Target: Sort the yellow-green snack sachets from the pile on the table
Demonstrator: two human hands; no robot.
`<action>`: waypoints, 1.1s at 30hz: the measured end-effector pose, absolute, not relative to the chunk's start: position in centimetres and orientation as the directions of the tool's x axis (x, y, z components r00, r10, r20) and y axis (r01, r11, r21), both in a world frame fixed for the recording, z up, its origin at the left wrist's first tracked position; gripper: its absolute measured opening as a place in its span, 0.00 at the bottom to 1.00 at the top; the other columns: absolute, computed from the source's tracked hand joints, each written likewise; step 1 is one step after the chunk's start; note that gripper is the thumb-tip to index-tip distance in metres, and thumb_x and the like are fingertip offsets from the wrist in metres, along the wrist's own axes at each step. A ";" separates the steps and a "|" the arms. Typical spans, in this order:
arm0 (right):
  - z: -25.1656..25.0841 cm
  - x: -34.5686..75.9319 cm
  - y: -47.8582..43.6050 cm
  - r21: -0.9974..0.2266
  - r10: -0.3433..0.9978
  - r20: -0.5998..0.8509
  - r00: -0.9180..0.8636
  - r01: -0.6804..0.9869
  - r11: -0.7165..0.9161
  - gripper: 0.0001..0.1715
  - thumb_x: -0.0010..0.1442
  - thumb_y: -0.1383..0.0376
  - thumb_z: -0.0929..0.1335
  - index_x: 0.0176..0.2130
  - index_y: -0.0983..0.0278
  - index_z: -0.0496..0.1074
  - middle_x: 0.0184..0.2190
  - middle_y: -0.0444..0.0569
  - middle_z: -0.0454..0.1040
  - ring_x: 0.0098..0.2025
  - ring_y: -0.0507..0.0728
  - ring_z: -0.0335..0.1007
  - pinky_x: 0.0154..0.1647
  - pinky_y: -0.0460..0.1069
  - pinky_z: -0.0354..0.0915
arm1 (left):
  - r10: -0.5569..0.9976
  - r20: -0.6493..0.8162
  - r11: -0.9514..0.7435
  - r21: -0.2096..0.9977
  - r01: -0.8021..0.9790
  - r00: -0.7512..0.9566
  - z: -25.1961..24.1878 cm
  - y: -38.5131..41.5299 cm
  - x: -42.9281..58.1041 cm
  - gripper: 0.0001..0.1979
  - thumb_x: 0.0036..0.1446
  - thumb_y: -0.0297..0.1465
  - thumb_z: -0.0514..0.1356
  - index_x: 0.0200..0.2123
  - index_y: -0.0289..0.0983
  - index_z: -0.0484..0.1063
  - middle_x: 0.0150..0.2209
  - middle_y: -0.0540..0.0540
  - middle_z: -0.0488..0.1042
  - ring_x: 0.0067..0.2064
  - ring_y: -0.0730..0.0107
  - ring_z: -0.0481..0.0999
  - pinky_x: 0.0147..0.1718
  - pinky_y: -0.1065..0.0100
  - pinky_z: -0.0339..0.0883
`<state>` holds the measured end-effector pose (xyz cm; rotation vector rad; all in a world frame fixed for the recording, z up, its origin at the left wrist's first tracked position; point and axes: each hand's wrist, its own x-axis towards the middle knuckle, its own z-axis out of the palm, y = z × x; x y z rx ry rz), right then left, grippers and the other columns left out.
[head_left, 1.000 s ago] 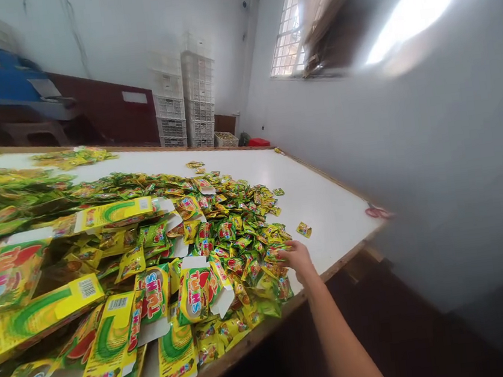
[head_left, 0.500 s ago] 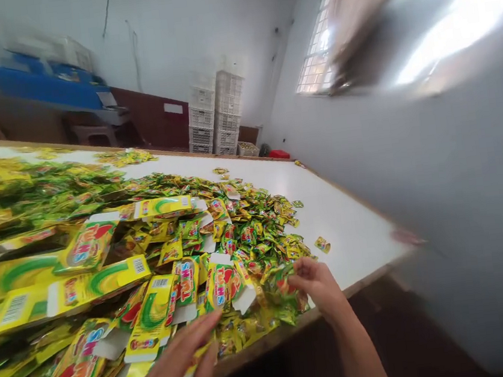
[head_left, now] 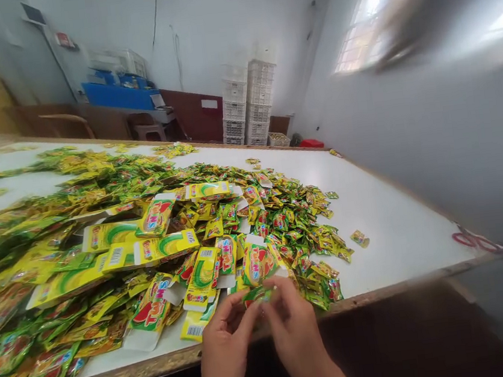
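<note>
My left hand (head_left: pixel 226 339) and my right hand (head_left: pixel 294 320) meet at the table's front edge. Between their fingertips they pinch a small green candy packet (head_left: pixel 257 295), partly hidden by the fingers. Just beyond lies an opened yellow-green box (head_left: pixel 257 261) with a watermelon picture and white flaps. More such boxes, like the yellow box (head_left: pixel 202 276) with a barcode, lie to the left. A heap of small green and yellow packets (head_left: pixel 282 221) spreads behind and to the right of the boxes.
Red-handled scissors (head_left: pixel 475 240) lie at the right corner of the white table (head_left: pixel 392 227). A single packet (head_left: pixel 359 238) sits apart from the heap. Stacked white crates (head_left: pixel 262 99) and a blue desk (head_left: pixel 118 98) stand by the far wall.
My right hand has come left from the heap with a green packet. My left hand has risen to meet it, and both now hold the packet. The view has swung left.
</note>
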<state>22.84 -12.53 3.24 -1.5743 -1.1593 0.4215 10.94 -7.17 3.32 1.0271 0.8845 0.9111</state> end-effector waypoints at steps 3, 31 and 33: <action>3.1 22.1 -12.5 -0.900 0.815 0.287 0.504 0.433 0.049 0.22 0.60 0.65 0.67 0.55 0.60 0.65 0.34 0.45 0.69 0.33 0.55 0.67 0.37 0.47 0.66 | 0.944 -0.146 0.224 0.941 -0.253 0.295 3.1 -7.0 10.6 0.14 0.47 0.34 0.70 0.38 0.38 0.76 0.40 0.47 0.82 0.44 0.62 0.79 0.45 0.68 0.73; 3.8 23.2 -10.7 -0.784 0.903 0.420 0.088 0.536 0.312 0.19 0.45 0.75 0.71 0.37 0.58 0.78 0.59 0.50 0.65 0.59 0.62 0.62 0.59 0.54 0.58 | 0.677 0.340 -0.736 0.321 0.597 0.652 4.9 2.5 0.6 0.18 0.55 0.26 0.58 0.48 0.47 0.77 0.41 0.46 0.78 0.45 0.55 0.75 0.45 0.59 0.68; 4.4 22.1 -9.5 -0.777 0.889 0.457 -0.006 0.484 0.403 0.21 0.45 0.75 0.72 0.39 0.57 0.79 0.57 0.49 0.68 0.58 0.61 0.64 0.60 0.53 0.58 | 0.674 0.281 -0.710 0.504 0.493 0.684 6.6 2.0 0.1 0.18 0.54 0.29 0.61 0.48 0.50 0.77 0.41 0.47 0.79 0.45 0.56 0.77 0.44 0.61 0.70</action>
